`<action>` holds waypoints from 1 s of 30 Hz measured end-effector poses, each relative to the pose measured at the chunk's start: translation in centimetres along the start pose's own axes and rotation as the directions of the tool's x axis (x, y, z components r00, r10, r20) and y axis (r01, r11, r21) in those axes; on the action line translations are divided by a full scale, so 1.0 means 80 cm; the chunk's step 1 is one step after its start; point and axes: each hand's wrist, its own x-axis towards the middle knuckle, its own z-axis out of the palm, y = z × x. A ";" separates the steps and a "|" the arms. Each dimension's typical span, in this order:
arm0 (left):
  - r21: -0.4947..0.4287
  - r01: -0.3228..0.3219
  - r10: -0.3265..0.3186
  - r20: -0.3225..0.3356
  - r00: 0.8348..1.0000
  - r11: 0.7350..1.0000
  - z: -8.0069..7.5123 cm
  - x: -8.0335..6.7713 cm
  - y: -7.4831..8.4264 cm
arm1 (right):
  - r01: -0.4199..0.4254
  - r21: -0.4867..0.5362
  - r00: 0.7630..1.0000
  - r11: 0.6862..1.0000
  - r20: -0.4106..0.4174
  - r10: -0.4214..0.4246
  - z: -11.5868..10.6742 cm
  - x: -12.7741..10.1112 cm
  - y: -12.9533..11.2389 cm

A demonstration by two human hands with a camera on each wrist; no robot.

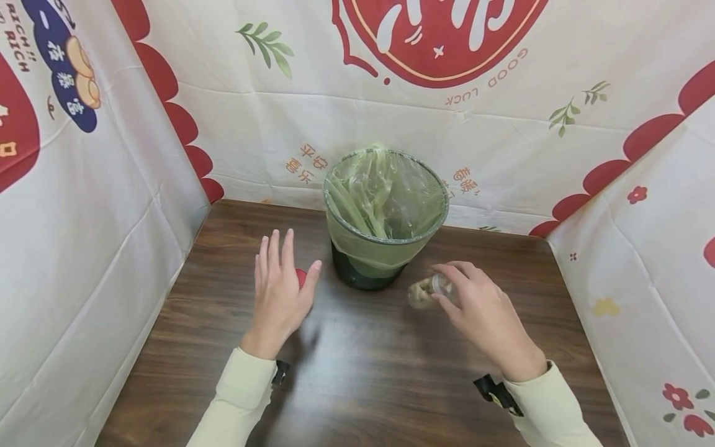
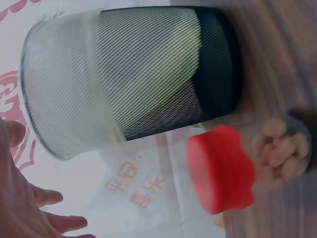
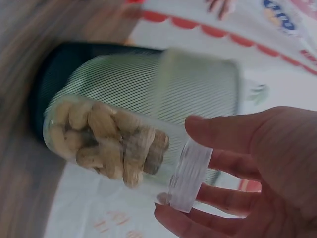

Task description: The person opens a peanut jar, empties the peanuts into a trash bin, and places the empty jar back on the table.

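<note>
My right hand (image 1: 483,310) holds a clear jar of unshelled peanuts (image 3: 114,141) by its clear ribbed lid (image 3: 190,173), thumb on one side and fingers on the other. In the head view the jar (image 1: 420,293) is just right of the bin. My left hand (image 1: 279,298) has its fingers straight and spread, left of the bin. Beside its thumb shows a bit of a red lid (image 1: 301,277). The left wrist view shows this scalloped red lid (image 2: 218,168) on a clear jar of brown nut-like pieces (image 2: 282,151), apart from the hand.
A dark mesh bin (image 1: 365,276) with a pale green plastic liner (image 1: 385,186) stands at the table's back middle. The dark wooden table (image 1: 368,385) is bordered by printed white cloth (image 1: 262,124) at the back and both sides.
</note>
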 end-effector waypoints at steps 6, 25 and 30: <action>-0.174 0.013 -0.011 0.010 1.000 0.985 -0.015 0.004 0.006 | 0.060 0.132 0.998 0.989 -0.028 -0.057 -0.029 0.003 -0.026; -0.335 -0.285 0.376 0.248 0.893 0.898 -0.022 -0.026 0.071 | 0.309 0.310 0.947 0.899 -0.192 -0.259 -0.043 0.007 -0.084; -0.261 -0.455 0.497 0.126 0.858 0.852 -0.014 -0.032 0.076 | 0.315 0.350 0.947 0.882 -0.183 -0.265 -0.041 0.008 -0.089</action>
